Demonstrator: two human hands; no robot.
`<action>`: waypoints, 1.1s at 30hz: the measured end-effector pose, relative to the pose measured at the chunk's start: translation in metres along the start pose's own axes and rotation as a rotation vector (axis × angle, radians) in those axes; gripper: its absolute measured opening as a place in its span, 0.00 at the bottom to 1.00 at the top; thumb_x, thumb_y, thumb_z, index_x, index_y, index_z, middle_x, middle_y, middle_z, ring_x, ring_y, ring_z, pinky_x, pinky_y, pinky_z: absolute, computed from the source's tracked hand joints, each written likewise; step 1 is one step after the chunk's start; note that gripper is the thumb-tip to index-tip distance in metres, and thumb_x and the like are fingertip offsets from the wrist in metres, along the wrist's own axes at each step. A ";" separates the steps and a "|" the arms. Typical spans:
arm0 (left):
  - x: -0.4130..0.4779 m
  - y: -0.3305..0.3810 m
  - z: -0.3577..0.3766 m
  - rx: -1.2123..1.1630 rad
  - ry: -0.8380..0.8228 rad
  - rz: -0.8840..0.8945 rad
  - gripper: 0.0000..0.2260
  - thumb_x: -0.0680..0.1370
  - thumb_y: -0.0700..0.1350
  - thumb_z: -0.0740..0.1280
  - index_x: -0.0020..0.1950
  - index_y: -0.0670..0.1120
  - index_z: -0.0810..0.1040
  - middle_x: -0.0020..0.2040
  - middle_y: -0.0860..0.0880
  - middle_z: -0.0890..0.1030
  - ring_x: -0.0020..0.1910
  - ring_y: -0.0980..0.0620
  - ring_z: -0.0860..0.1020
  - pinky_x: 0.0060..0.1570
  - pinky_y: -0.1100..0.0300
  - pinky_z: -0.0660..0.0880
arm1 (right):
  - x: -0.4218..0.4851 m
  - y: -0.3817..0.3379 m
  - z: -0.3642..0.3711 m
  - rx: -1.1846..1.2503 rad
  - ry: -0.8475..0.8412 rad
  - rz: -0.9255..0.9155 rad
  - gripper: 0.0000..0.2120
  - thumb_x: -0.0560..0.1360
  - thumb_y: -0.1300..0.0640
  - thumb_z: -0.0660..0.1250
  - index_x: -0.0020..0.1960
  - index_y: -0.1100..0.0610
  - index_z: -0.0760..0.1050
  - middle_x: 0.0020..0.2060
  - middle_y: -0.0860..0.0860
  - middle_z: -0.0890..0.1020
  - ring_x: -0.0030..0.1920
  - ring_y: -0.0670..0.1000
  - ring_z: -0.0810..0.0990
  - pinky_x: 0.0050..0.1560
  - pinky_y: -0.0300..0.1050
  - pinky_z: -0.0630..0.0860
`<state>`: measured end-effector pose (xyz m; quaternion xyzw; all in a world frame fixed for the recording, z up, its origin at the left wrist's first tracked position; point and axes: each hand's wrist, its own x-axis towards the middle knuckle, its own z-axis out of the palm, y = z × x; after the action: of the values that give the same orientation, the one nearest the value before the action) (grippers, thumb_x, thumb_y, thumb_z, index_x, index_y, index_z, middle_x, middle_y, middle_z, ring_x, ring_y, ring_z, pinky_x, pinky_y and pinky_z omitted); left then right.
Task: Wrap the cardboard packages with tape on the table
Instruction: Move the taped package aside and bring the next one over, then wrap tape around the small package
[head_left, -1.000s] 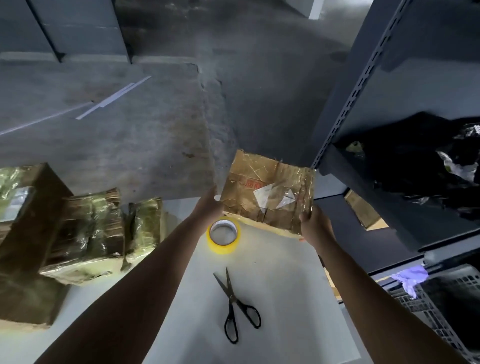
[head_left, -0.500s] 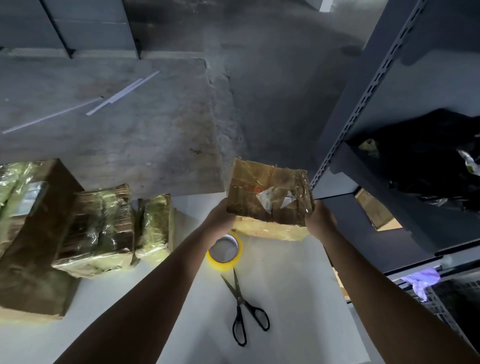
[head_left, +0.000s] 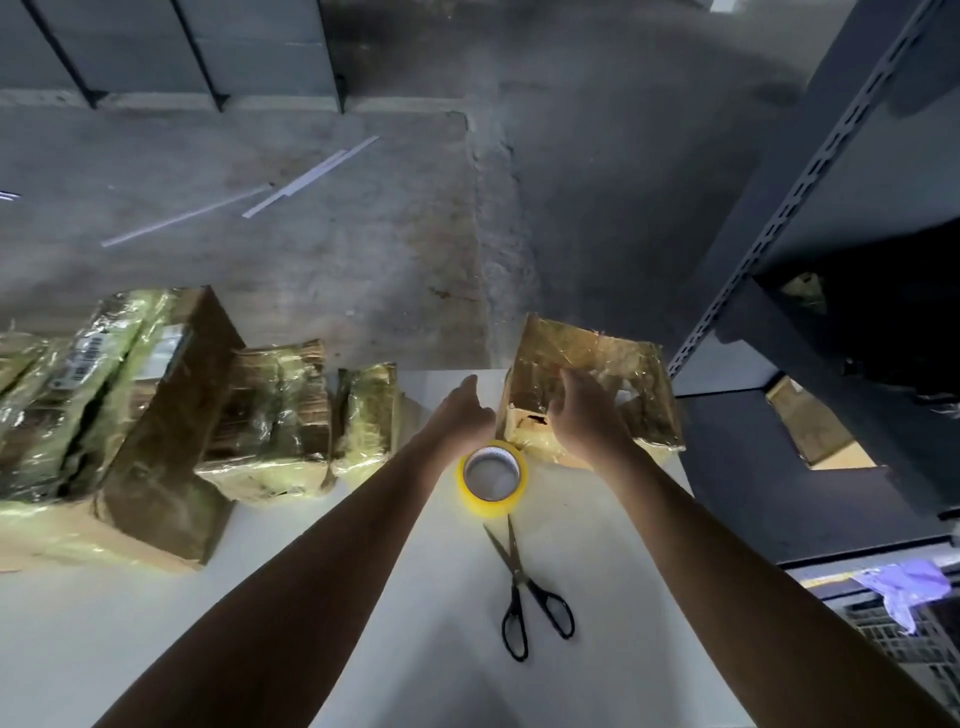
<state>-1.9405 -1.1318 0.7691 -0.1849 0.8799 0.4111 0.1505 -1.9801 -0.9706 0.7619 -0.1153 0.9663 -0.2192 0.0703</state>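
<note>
- Far left on the white table (head_left: 441, 675), a large cardboard box (head_left: 156, 441) lies glossy with tape; just beside it stand a mid-sized wrapped package (head_left: 270, 415) and a slim wrapped package (head_left: 366, 410)
- The left hand (head_left: 460, 413) hovers spread, fingers straight, just left of the package being worked on and apparently not touching it
- A yellow tape roll (head_left: 492, 478) lies flat between the forearms, with black scissors (head_left: 517, 571) just nearer the person, blades closed
- The right hand (head_left: 584, 415) is relaxed and open in front of that package's near face; whether it touches I cannot tell
- The cardboard package (head_left: 628, 374) sits at the table's far edge, near the grey shelving rack (head_left: 779, 218); crinkled tape film covers part of it, and a torn bare patch shows low on its front
- It likely handles light and fairly stiff, but the film looks slick, so flat palms on opposite side edges seem the safest hold
</note>
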 end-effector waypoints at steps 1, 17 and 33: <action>-0.001 -0.005 -0.006 -0.014 0.017 -0.002 0.29 0.77 0.37 0.57 0.78 0.44 0.55 0.75 0.42 0.65 0.70 0.43 0.67 0.65 0.51 0.70 | -0.001 -0.013 0.002 0.013 0.004 -0.027 0.23 0.79 0.60 0.60 0.72 0.63 0.64 0.68 0.61 0.72 0.68 0.59 0.70 0.66 0.48 0.66; -0.026 -0.124 -0.054 0.134 0.213 0.127 0.18 0.75 0.38 0.58 0.65 0.41 0.73 0.59 0.39 0.76 0.60 0.39 0.74 0.60 0.45 0.72 | 0.001 -0.149 0.108 0.144 -0.256 0.008 0.22 0.82 0.53 0.57 0.71 0.64 0.65 0.66 0.62 0.74 0.66 0.60 0.72 0.62 0.47 0.66; -0.074 -0.142 -0.074 -0.057 0.024 0.141 0.20 0.77 0.36 0.57 0.69 0.46 0.68 0.65 0.45 0.70 0.63 0.46 0.72 0.54 0.58 0.70 | -0.002 -0.161 0.133 0.235 -0.259 0.178 0.16 0.72 0.49 0.70 0.53 0.60 0.77 0.42 0.55 0.81 0.42 0.55 0.78 0.29 0.41 0.65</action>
<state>-1.8196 -1.2589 0.7509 -0.1317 0.8804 0.4433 0.1052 -1.9228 -1.1658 0.7142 -0.0477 0.9232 -0.3069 0.2263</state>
